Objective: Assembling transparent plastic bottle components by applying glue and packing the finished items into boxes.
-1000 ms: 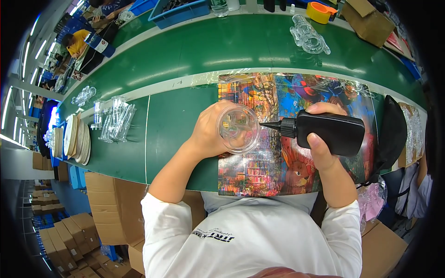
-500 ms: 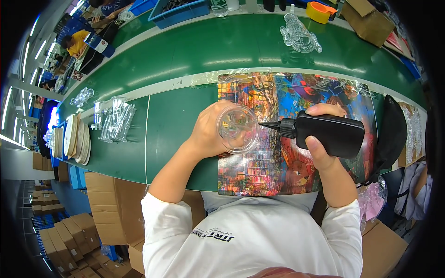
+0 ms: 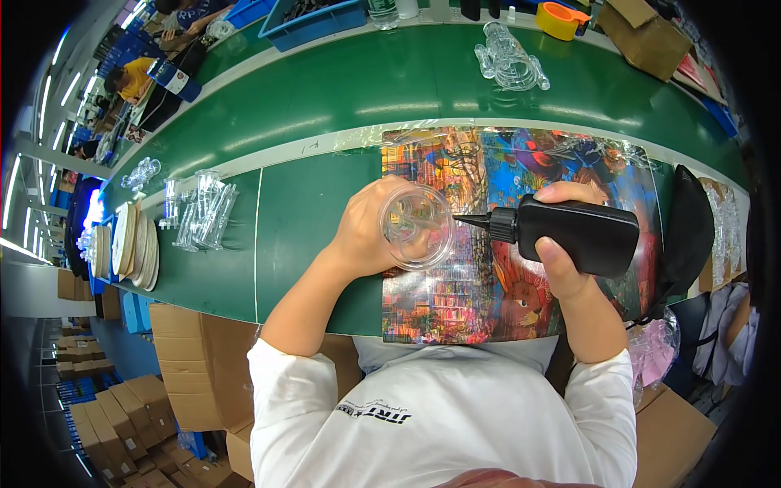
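Observation:
My left hand [image 3: 364, 224] is closed around a clear round plastic vessel [image 3: 417, 262], whose open rim faces up. Some clear inner parts show inside it, but their shape is hard to make out. In my right hand [image 3: 561, 236] lies a black squeeze bottle [image 3: 590, 236], tipped on its side. Its thin pointed nozzle [image 3: 470, 220] reaches left to the vessel's right rim; whether the tip touches cannot be told. Both hands are above a colourful printed sheet [image 3: 443, 317] on the green table [image 3: 317, 175].
Several clear plastic tubes [image 3: 207, 211] lie on the left, near white round discs [image 3: 138, 248]. Across the far green strip stand a clear plastic assembly [image 3: 511, 61], an orange tape roll [image 3: 560, 22], a cardboard box [image 3: 643, 41] and a blue bin [image 3: 313, 24]. A black cloth-like item [image 3: 687, 224] lies right.
The clear plastic assembly on the far green strip has shifted a little to the left. The bottle and nozzle have moved very slightly left; my left hand and the vessel look still.

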`<state>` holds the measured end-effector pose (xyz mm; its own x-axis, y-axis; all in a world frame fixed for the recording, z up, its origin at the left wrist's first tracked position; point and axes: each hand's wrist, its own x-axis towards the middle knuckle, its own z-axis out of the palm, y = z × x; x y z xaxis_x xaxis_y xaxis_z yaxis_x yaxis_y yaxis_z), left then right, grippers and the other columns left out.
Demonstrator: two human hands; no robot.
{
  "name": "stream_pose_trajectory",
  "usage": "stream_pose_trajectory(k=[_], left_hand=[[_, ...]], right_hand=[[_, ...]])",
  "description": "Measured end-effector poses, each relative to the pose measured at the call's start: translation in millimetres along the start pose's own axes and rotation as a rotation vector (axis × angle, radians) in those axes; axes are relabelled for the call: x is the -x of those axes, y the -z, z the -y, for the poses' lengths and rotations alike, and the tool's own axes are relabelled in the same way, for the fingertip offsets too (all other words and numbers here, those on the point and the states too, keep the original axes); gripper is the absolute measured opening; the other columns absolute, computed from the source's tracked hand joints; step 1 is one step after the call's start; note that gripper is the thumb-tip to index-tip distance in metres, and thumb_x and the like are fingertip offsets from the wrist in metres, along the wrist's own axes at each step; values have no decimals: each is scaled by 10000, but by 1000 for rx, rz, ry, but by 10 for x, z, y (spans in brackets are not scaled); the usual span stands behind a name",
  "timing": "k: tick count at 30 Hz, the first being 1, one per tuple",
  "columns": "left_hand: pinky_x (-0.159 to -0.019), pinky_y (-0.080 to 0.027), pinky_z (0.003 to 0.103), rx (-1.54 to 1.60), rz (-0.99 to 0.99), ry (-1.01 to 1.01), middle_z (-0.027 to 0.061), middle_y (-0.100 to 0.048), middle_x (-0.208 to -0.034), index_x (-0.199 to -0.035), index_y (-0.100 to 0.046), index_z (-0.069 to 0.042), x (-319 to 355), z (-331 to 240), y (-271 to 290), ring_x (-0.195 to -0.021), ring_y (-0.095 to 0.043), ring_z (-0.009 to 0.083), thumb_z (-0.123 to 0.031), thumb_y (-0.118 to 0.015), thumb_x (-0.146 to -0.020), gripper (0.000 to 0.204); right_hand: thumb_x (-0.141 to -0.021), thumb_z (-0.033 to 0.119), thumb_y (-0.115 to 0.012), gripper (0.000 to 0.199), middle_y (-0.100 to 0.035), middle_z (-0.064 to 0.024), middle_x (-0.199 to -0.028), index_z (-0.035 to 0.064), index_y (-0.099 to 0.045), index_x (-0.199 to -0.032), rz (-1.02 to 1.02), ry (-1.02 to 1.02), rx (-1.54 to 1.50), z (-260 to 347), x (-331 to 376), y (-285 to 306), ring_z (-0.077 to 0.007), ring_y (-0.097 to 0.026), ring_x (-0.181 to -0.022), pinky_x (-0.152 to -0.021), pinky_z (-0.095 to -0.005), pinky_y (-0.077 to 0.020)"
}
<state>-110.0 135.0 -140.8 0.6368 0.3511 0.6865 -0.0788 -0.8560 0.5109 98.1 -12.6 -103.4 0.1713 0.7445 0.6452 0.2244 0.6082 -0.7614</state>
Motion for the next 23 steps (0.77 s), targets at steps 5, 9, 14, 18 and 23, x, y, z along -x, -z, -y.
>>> stream_pose_trajectory(k=[5, 9, 14, 18, 23], left_hand=[[-668, -512, 357, -21, -3, -16, 127, -597, -855, -1016, -501, -17, -5, 4, -2, -723, -611, 276, -166, -782, -627, 502], [-668, -512, 357, -11, -2, -5, 127, -596, -860, -1024, -498, -18, 5, 14, -1, -724, -611, 275, -165, -784, -625, 513], [-667, -512, 353, -24, 0, -42, 123, -596, -868, -1032, -490, -18, -28, -1, 13, -721, -610, 272, -151, -788, -620, 526], [-666, -511, 349, -21, 0, -30, 119, -596, -874, -1034, -486, -19, -21, -3, 6, -720, -610, 267, -142, -789, -618, 529], [-673, -511, 348, -5, -15, 6, 119, -596, -886, -1061, -478, -24, -16, -17, 3, -740, -613, 265, -125, -785, -623, 544]], right_hand=[[-758, 120, -632, 375, -518, -125, -1089, -37, -527, -1082, -1, -15, 14, 9, 11, 6, -192, -548, -944, -821, -287, -448], [-759, 119, -631, 373, -518, -126, -1088, -37, -527, -1082, 5, -23, 14, 14, 13, 6, -189, -548, -943, -818, -285, -448], [-761, 116, -628, 370, -518, -125, -1087, -37, -524, -1082, 6, -32, -12, 18, 18, -2, -184, -551, -934, -812, -282, -449], [-764, 113, -625, 373, -518, -124, -1086, -37, -516, -1089, 19, -1, -17, 12, 7, 2, -182, -554, -923, -809, -279, -450], [-771, 114, -621, 388, -518, -125, -1087, -34, -502, -1109, 32, -19, -41, 17, 15, 1, -183, -556, -918, -810, -277, -449]])
